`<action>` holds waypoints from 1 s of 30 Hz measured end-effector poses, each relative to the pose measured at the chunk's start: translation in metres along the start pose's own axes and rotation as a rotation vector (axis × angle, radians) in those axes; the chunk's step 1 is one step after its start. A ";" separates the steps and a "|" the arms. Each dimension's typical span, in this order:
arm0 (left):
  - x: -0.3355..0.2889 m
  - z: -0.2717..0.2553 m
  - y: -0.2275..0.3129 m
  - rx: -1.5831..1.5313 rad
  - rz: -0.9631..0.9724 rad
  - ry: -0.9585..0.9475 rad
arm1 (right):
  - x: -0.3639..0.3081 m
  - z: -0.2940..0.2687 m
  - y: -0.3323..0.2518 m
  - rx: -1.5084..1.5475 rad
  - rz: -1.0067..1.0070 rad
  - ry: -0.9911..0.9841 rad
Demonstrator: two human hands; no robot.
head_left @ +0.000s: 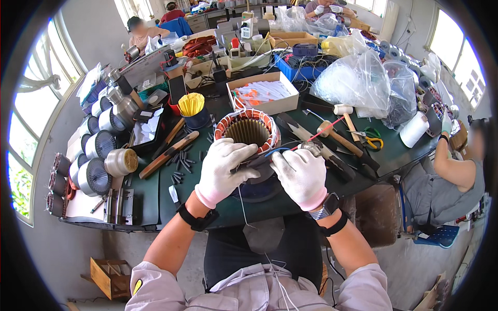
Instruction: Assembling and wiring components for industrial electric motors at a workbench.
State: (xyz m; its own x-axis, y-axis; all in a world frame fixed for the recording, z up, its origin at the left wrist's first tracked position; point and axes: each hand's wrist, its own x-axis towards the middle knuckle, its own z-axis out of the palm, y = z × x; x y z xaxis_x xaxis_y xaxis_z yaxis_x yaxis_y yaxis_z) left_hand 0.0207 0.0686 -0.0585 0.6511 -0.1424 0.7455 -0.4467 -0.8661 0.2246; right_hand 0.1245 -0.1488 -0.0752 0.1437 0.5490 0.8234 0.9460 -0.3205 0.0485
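A motor stator [220,127] with orange-brown copper windings, laced with white cord, stands upright at the middle of the bench. My left hand [223,168], in a white glove, is closed at its near side, by dark leads. What its fingers grip is partly hidden. My right hand [302,175], gloved too, pinches lead wires at the stator's near right, where a blue wire [277,151] runs between the hands. A red thin sleeve or wire [327,128] slants up to the right beyond it. Below the left hand hangs a loose white cord [241,205].
Behind the stator sits a box [264,108] of white and orange strips. Left are a cup of yellow strips [192,104], a wooden wedge-like tool [168,155] and wire spools [95,176]. Right lie a mallet [340,139], scissors [372,141] and plastic bags [353,80]. A co-worker [446,171] sits right.
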 end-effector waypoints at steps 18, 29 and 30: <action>0.000 -0.001 -0.001 -0.025 -0.033 0.018 | 0.005 0.001 -0.012 -0.067 0.053 -0.028; 0.000 -0.005 0.003 -0.017 -0.034 -0.023 | 0.012 -0.003 -0.015 -0.026 0.195 -0.008; 0.000 -0.004 0.003 -0.019 -0.032 -0.022 | 0.012 -0.001 -0.014 -0.030 0.172 -0.001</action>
State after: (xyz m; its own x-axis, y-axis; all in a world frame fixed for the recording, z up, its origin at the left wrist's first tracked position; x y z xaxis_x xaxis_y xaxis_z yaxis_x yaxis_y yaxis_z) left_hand 0.0166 0.0681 -0.0550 0.6784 -0.1248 0.7240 -0.4362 -0.8614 0.2603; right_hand 0.1122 -0.1385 -0.0651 0.3031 0.4849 0.8204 0.8983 -0.4327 -0.0761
